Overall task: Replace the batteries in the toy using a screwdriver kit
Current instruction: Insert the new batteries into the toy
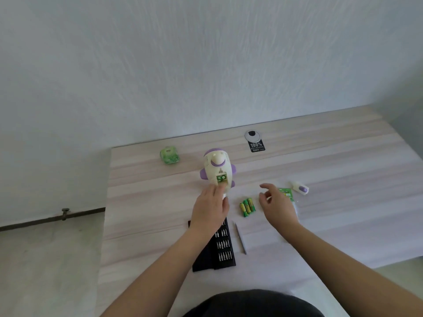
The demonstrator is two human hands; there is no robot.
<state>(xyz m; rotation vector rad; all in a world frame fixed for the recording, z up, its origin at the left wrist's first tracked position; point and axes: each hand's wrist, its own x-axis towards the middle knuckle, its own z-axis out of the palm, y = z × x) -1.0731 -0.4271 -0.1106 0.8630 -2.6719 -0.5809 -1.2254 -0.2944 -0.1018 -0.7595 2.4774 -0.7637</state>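
Note:
The white and purple toy plane lies on the table with its battery compartment uncovered; green batteries show inside. My left hand grips the toy's near end, fingertips at the compartment's edge. My right hand hovers to the right of the toy, fingers loosely curled and holding nothing. Several loose green and yellow batteries lie between my hands. The black screwdriver kit lies open under my left wrist, with the thin screwdriver beside it. The small white and purple cover piece rests at the right.
A green battery package lies just beyond my right hand. A green translucent object sits far left on the wooden table, and a black tag lies near the back edge by the wall. The table's left edge drops to the floor.

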